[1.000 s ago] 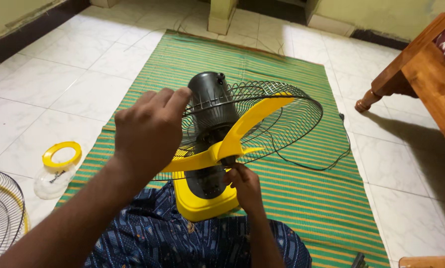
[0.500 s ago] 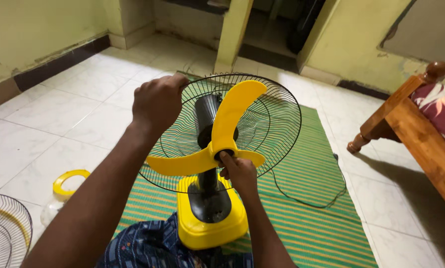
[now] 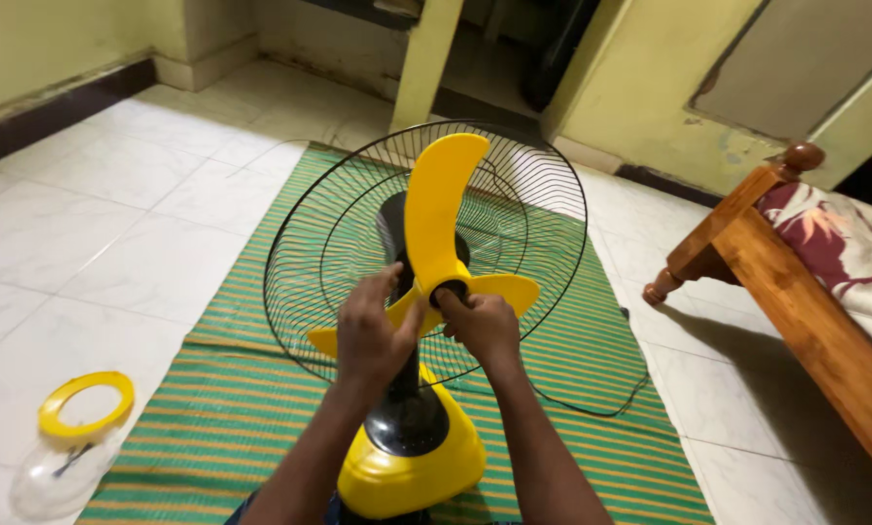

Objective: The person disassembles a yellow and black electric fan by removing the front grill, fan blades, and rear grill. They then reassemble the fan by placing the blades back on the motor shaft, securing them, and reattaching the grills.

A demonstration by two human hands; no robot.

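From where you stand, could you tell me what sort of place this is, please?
Most likely a room in a home, perhaps a bedroom. A wooden bed frame with a floral mattress stands at the right, a striped green mat lies on the white tiled floor, and a yellow table fan stands on it.

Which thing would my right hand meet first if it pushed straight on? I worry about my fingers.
The right hand already grips the hub of the yellow plastic fan blade; straight beyond lies the black wire rear guard, probably.
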